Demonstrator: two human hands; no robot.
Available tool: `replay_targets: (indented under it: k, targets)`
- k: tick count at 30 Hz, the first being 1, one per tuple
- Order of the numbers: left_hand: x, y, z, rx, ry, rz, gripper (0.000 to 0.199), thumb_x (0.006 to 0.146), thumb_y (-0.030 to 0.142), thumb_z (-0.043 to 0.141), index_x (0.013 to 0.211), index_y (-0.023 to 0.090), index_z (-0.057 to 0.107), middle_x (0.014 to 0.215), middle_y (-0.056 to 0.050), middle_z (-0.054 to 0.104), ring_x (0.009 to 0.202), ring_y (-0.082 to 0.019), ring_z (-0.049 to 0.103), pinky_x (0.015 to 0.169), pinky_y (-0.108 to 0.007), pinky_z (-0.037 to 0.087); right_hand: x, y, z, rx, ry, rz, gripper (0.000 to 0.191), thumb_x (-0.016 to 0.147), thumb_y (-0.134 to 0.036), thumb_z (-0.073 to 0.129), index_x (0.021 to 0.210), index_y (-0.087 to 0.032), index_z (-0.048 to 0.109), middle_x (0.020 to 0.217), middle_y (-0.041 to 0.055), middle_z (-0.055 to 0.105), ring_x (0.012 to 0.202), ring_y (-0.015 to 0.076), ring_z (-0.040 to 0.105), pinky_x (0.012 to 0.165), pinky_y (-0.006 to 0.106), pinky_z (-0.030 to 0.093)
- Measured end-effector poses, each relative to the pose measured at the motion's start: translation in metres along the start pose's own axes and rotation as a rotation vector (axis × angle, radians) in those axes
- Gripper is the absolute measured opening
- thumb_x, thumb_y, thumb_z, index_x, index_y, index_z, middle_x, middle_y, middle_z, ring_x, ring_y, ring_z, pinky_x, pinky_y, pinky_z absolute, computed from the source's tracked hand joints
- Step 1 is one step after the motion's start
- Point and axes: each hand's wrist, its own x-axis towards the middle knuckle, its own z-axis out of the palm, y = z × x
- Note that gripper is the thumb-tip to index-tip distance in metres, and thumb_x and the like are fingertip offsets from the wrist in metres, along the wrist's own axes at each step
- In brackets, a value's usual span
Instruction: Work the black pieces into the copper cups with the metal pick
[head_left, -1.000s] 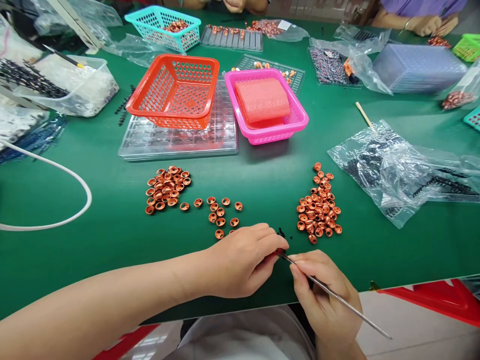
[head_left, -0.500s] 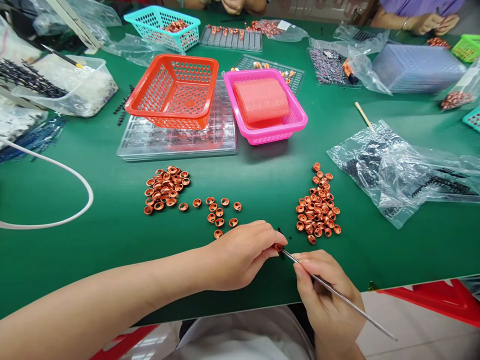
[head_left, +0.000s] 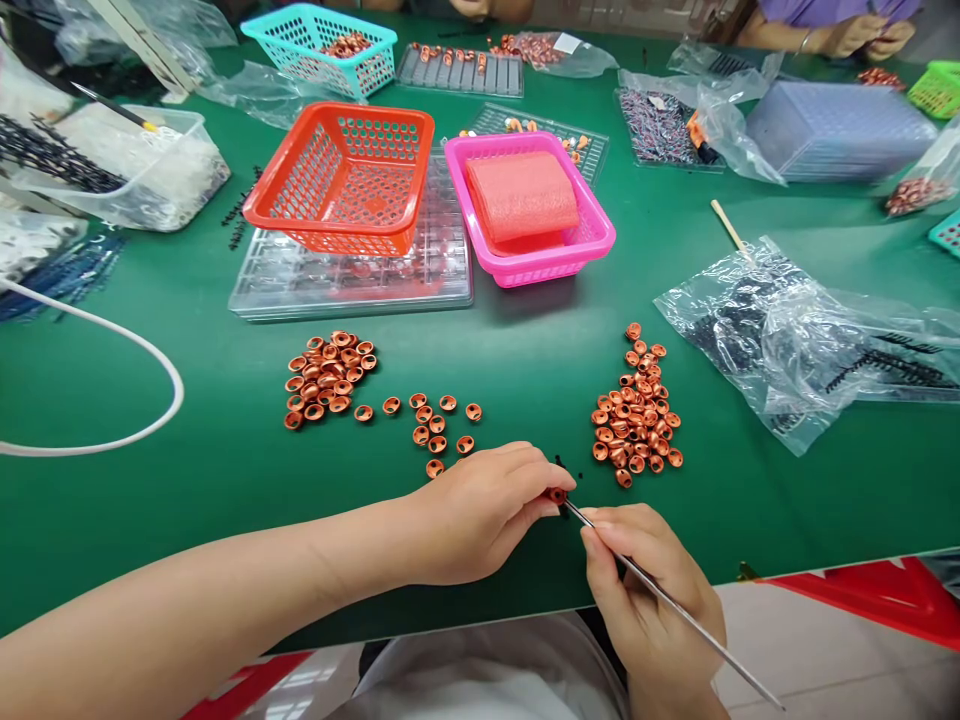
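Between the thumb and fingers of my left hand (head_left: 487, 510) is a small copper-coloured cup-shaped part (head_left: 556, 495), held just above the table's front edge. My right hand (head_left: 656, 600) pinches a thin metal rod (head_left: 675, 602) whose tip meets that part. Whether the tip is inside it, I cannot tell. Tiny black pieces (head_left: 564, 510) lie beside my left fingertips. Like parts form a pile (head_left: 637, 420) to the right and another pile (head_left: 328, 380) to the left, with several loose ones (head_left: 437, 424) in between.
An orange basket (head_left: 262, 208) rests on clear plastic trays (head_left: 330, 300). Next to it, a pink basket (head_left: 551, 272) holds rolled pink foam (head_left: 521, 195). Plastic bags of black parts (head_left: 765, 340) lie at right, a white cable (head_left: 161, 365) at left. Across the table are other people's hands (head_left: 866, 38).
My right hand and the rod have shifted slightly left. My left hand still holds the copper-coloured part in nearly the same place. The view has moved a little.
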Motion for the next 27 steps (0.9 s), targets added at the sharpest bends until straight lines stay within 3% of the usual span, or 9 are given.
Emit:
replay_targets:
  k: [11,27]
  targets:
    - [-0.001,0.001,-0.001,0.008,0.009,-0.01,0.018,0.101,0.013,0.048,0.115,0.013,0.059,0.097,-0.01,0.069,0.086,-0.018,0.061,0.075,-0.028,0.052,0.008,-0.005,0.003,-0.151,0.018,-0.14,0.033,0.083,0.0,0.068,0.109,-0.02,0.063,0.097,0.0056,0.074,0.083,0.0143,0.07,0.071,0.029,0.061]
    - [-0.001,0.001,-0.002,0.005,0.004,0.003,0.019,0.1,0.011,0.048,0.115,0.01,0.06,0.095,-0.01,0.068,0.086,-0.018,0.061,0.075,-0.028,0.051,0.008,-0.005,0.002,-0.127,0.004,-0.104,0.033,0.084,-0.002,0.066,0.11,-0.022,0.062,0.096,0.0051,0.075,0.082,0.0148,0.072,0.07,0.03,0.062]
